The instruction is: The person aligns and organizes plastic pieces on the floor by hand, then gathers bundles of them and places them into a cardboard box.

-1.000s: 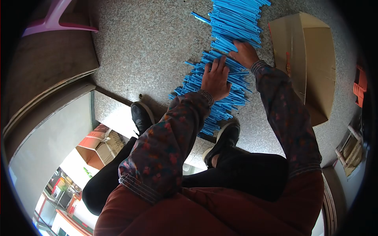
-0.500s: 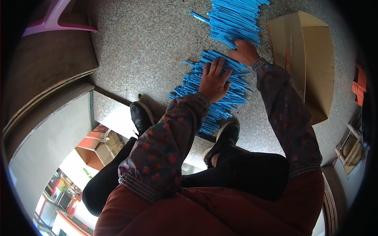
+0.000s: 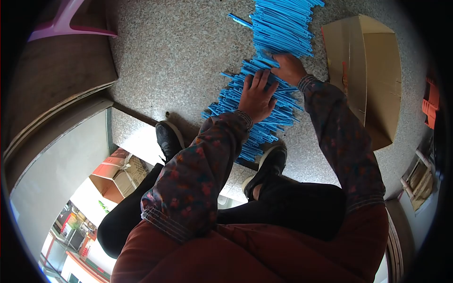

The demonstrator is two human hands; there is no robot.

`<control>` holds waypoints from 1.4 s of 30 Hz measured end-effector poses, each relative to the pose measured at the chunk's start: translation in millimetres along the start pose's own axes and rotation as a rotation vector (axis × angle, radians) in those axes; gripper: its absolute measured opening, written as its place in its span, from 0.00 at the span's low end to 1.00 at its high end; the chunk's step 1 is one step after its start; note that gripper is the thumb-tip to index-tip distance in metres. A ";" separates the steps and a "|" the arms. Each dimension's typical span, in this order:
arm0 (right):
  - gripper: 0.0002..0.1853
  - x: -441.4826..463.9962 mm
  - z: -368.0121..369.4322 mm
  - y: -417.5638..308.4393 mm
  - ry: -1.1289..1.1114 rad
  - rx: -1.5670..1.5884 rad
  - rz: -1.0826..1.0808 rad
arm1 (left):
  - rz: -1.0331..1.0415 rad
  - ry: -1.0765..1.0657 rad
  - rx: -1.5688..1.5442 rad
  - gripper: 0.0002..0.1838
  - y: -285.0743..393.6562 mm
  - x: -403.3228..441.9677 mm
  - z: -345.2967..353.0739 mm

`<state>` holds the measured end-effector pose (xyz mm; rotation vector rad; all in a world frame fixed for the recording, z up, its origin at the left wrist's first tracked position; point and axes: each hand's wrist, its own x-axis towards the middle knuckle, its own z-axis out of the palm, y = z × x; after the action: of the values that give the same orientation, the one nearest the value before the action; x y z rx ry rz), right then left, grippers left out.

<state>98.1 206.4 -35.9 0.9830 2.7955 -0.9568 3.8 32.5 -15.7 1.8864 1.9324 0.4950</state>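
Many thin blue plastic strips lie on the speckled floor in two groups. The nearer pile (image 3: pixel 264 132) is loosely spread. My left hand (image 3: pixel 257 98) rests flat on it with fingers spread. Farther off, the upper row (image 3: pixel 283 26) lies more evenly side by side. Between the two groups, my right hand (image 3: pixel 287 69) is closed round a few blue strips (image 3: pixel 265 60), whose ends stick out to the left of its fingers. The right fingertips are partly hidden.
An open cardboard box (image 3: pixel 347 61) stands to the right of the strips. A pink plastic stool leg (image 3: pixel 63 23) is at the upper left. My black shoes (image 3: pixel 169 139) are near the floor's edge, and another carton (image 3: pixel 113 181) is at the lower left.
My right hand has moved slightly down and left from the upper row toward the nearer pile, with strips in it. My left hand has stayed almost still on the pile.
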 end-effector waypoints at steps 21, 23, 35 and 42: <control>0.16 6.5 2.6 -2.9 -0.031 -0.040 -0.112 | 0.078 0.106 0.003 0.26 -5.2 -4.5 3.8; 0.17 7.3 -4.4 2.7 0.038 0.091 -0.033 | 0.088 0.117 -0.004 0.25 -6.0 -7.2 6.0; 0.11 -17.5 -35.5 6.7 0.397 1.284 0.574 | 0.061 0.127 -0.048 0.26 -2.2 -5.1 -3.7; 0.12 -42.1 25.5 -8.6 0.387 1.603 0.563 | -0.074 0.289 -0.099 0.35 6.4 22.2 -26.4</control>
<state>122.5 163.3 -42.6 1.8982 1.1148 -3.0105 -4.5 55.5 9.5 1.7519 2.1037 0.8641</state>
